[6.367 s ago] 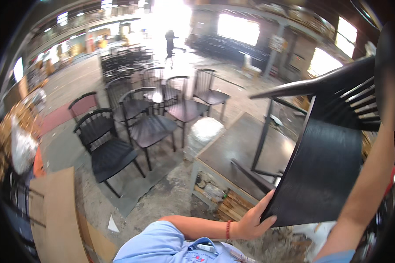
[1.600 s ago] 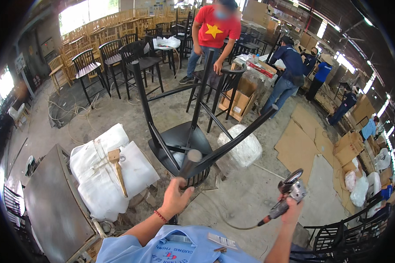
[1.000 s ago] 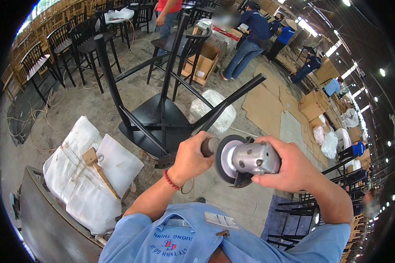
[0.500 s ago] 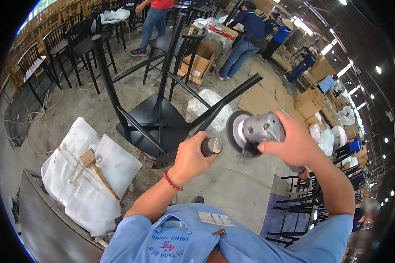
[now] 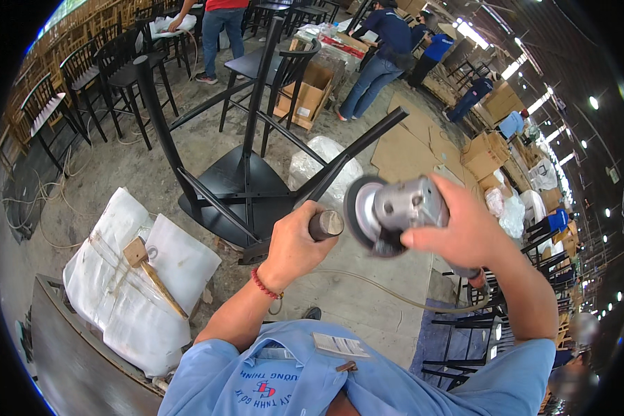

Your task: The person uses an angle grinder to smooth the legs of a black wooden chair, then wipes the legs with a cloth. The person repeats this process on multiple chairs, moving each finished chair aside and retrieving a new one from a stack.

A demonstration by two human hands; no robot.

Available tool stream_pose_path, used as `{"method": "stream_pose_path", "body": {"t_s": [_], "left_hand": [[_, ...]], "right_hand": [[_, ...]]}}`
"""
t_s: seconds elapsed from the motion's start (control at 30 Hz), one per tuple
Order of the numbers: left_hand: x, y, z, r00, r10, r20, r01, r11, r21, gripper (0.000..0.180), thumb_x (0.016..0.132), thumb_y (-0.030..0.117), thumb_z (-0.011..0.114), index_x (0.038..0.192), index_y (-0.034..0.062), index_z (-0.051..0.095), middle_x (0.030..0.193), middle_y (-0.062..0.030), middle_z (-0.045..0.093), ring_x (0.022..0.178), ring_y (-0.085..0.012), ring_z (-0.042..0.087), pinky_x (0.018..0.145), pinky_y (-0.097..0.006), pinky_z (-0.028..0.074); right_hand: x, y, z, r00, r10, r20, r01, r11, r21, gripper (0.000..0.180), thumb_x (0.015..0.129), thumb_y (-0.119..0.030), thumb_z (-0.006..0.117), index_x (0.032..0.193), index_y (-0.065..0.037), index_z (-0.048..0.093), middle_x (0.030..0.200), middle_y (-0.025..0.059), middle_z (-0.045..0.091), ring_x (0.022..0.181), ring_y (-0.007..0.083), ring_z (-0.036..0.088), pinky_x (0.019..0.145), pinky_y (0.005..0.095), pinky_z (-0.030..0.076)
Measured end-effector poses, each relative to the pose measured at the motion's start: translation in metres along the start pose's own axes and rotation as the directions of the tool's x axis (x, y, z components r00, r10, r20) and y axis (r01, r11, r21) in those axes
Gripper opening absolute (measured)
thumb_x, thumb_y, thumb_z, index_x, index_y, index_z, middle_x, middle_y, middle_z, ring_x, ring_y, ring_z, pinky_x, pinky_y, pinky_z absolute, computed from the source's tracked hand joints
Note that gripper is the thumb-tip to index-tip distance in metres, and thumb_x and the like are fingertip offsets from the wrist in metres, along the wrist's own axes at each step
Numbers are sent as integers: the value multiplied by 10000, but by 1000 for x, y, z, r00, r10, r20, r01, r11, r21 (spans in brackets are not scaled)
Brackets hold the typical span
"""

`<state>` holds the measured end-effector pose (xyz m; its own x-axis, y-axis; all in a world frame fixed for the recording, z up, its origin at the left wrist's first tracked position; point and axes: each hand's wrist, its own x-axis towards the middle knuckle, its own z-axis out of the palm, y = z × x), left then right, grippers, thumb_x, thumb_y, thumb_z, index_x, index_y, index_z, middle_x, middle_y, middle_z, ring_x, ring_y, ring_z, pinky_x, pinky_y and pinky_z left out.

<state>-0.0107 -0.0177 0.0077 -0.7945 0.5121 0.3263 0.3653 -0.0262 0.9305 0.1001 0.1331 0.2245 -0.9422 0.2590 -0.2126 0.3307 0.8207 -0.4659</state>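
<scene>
A black wooden chair [image 5: 222,182] is turned upside down in front of me, its legs pointing up and its seat low. My left hand [image 5: 292,243] is closed round the nearest chair leg [image 5: 329,223], whose bare, brownish end faces me. In my right hand [image 5: 459,225] is a grey metal air sander [image 5: 403,206] with a round dark pad, gripped from the right side. The pad is just right of the leg's end; a small gap seems to lie between them. A hose [image 5: 388,286] trails from the sander's lower end.
White foam sheets [image 5: 128,291] lie at lower left, with a wooden-handled mallet-like tool [image 5: 145,267] on top. Behind the chair sit a plastic-wrapped bundle [image 5: 322,170] and a cardboard box [image 5: 308,93]. Black chairs [image 5: 118,59] line the far left. Several people work farther back.
The sander in my right hand has moved left, closer to the end of the chair leg. My left hand keeps its grip on the leg. The view has shifted slightly.
</scene>
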Motion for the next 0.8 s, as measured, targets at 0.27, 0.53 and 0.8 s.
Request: {"method": "stream_pose_path", "body": {"t_s": [0.27,0.53,0.8], "left_hand": [[-3,0,5,999,28,22,-28,1000,14,328,700,96,790,971,17,622,856,-160,692,798,-329,697,710,-383,548],[1,-3,-1,997,67,46,-66,998,-16,338,703,112,795,973,13,619,853,-176,684,788,-357,686,699,-393,547],[4,-1,-4,996,71,57,-71,997,-6,333,708,96,787,978,7,613,862,-177,685,799,-331,692,710,-386,545]], "right_hand": [[13,-14,2,989,145,-37,-149,981,-125,679,701,-312,822,1238,6,554,1066,194,648,1005,275,635,888,362,484],[2,-25,15,999,22,28,-18,989,-148,613,718,-303,785,1204,5,572,1019,196,689,936,302,681,816,375,510],[1,-31,5,1000,26,-12,-27,985,-170,608,701,-306,785,1172,14,573,1014,208,683,943,332,676,809,398,510]]}}
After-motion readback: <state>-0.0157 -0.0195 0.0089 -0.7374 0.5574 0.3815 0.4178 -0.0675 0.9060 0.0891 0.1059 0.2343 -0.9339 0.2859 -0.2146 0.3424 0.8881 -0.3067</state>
